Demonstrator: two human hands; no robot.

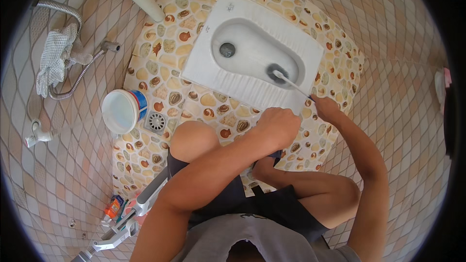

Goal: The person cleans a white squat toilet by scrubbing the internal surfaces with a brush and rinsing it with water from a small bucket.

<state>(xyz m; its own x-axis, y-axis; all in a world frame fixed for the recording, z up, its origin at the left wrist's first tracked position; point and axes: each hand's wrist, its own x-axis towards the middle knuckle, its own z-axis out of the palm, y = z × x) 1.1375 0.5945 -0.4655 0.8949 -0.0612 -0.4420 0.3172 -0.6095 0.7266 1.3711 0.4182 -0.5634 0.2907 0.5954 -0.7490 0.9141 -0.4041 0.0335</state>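
A toilet brush (pixel 296 87) with dark bristles and a pale shaft is gripped at its handle end by my right hand (pixel 327 109). Its bristle head rests inside the bowl of the white squat toilet (pixel 201 63), toward the rounded end nearest that hand. At the bowl's other end lies a dark round drain hole (pixel 227 50). Closed like a fist, my left hand (pixel 280 127) is held above my bent legs, near the toilet's front edge. Its fingers curl out of sight, so anything inside them is hidden.
A white bucket (pixel 119 112) stands by the left wall, beside a round floor drain (pixel 156 122). Metal hoses (pixel 82 75), a checked cloth (pixel 52 58) and a tap (pixel 38 133) are on that wall. A grey-white pole (pixel 145 196) and an orange bottle (pixel 114 207) are lower left.
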